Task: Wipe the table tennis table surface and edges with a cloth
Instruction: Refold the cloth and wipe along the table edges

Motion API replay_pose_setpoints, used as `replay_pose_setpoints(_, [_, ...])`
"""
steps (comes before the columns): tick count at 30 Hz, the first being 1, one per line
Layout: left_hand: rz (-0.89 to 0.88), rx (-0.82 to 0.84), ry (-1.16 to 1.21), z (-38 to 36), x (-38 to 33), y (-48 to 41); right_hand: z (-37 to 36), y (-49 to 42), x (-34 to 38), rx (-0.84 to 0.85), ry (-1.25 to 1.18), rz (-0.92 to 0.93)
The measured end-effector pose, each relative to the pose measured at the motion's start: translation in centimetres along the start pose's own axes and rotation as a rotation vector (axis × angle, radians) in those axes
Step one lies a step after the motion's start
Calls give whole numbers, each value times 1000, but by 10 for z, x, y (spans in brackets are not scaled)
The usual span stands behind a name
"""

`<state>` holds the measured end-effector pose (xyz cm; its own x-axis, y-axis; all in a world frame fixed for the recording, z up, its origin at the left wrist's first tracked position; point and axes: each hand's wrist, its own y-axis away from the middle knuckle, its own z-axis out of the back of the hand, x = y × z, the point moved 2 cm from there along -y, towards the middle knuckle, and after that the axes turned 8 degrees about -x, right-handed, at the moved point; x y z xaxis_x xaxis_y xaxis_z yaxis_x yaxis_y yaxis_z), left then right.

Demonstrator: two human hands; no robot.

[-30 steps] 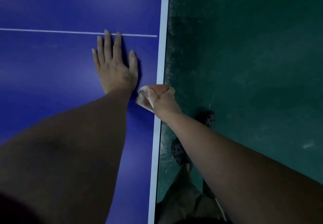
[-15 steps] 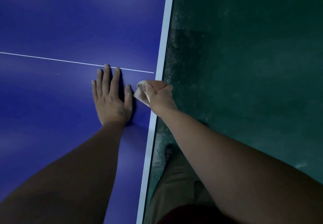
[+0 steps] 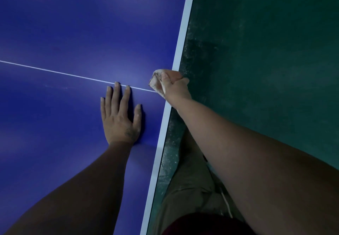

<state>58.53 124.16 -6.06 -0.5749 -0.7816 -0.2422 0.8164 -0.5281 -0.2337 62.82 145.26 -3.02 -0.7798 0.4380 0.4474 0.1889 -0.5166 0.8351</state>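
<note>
The cloth [image 3: 156, 83] is bunched up in the right hand [image 3: 175, 90], which grips it right on the white edge stripe [image 3: 180, 46] of the blue table tennis table [image 3: 73, 24], fingers wrapped over the rim. The thin centre line [image 3: 55, 72] runs up to the stripe and ends under the cloth. The left hand [image 3: 120, 117] lies palm down with its fingers straight, just inside the stripe, fingertips touching that line. Past the cloth the stripe runs on to the top of the view, with blue stretching wide inside it. Outside the stripe there's dusty green floor [image 3: 266, 51] and a khaki trouser leg [image 3: 189, 189] close against it.
</note>
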Motion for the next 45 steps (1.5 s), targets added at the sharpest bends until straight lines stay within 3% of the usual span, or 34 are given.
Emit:
replay_pose_setpoints(10, [13,59,-15,-1,1,-2,29,-51,82,-28,0,25])
replay_pose_setpoints(17, [9,123,-57,0,2,-1,23,-37,30,-50,-10,167])
replay_pose_setpoints(22, [54,146,-55,0,-5,-11,27,-38,21,39,85,93])
replay_pose_setpoints(25, [46,62,69,-12,-30,-66,35,-66,60,53,159,77])
replay_pose_setpoints(30, [-62,-60,247,-61,-102,-247,40,-106,128,-35,-26,45])
replay_pose_setpoints(35, [-11,82,144,-120,-160,-403,41,-108,122,-9,-171,62])
replay_pose_setpoints(40, [29,75,-2,-140,-168,-427,21,-96,111,-231,-270,2])
replay_pose_setpoints(45, [16,45,-6,-141,-169,-430,27,-114,149,-273,-307,4])
